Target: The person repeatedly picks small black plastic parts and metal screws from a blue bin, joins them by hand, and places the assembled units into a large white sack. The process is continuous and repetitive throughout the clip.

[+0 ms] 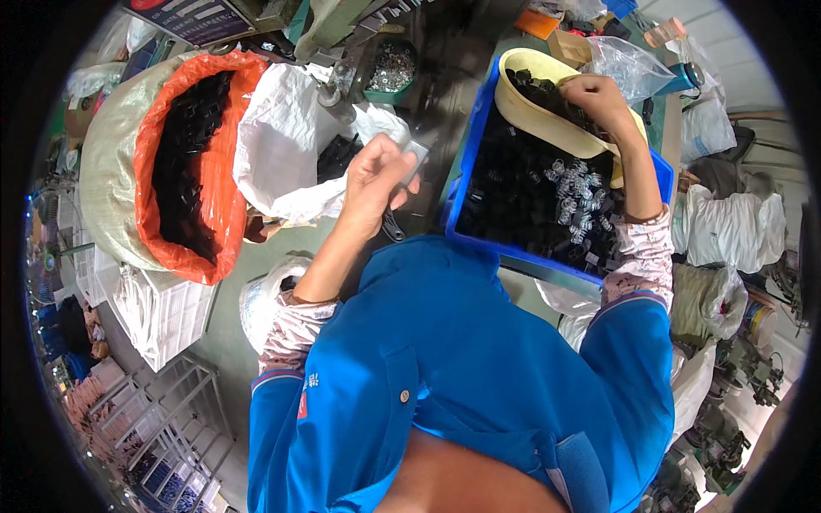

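Left hand: curled shut, contents hidden. Right hand: fingers bunched into black parts, cream plastic scoop, far end of blue plastic crate; grasp unclear.

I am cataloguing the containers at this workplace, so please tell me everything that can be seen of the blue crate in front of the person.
The blue crate is a rectangular bin that looks like rigid plastic, open on top, lying slightly turned on the work surface. It is nearly full of small black parts, with a cluster of small metal springs on them. A pale yellow scoop-like container, also holding black parts, rests tilted in its far end. The right hand reaches into that container, the forearm crossing the crate's right side.
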The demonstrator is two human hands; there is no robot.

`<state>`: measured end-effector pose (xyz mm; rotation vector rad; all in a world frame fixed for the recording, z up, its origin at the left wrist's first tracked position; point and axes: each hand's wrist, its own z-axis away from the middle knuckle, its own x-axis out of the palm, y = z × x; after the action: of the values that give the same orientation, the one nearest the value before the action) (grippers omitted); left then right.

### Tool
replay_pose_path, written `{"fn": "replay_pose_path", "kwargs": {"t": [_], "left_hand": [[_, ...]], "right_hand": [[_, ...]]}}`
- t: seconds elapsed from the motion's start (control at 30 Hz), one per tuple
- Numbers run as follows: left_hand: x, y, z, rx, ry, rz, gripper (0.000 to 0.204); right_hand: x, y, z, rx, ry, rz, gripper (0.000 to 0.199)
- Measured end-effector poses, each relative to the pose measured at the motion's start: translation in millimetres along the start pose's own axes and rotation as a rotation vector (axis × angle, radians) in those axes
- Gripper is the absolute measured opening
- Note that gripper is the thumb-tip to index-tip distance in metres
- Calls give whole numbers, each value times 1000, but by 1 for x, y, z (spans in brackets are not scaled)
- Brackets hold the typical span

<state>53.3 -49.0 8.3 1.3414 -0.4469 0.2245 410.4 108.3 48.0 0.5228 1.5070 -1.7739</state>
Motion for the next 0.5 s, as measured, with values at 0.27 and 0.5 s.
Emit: {"fn": "replay_pose_path", "kwargs": {"t": [0.27, 0.5], "left_hand": [[8, -1, -10, 34, -92, 54, 16], [17, 0, -20, 74, -39, 105, 17]], "right_hand": [[6, -35, 51, -259, -158, -1066, 25], [133, -86, 60, 9, -260, -1318, 29]]}}
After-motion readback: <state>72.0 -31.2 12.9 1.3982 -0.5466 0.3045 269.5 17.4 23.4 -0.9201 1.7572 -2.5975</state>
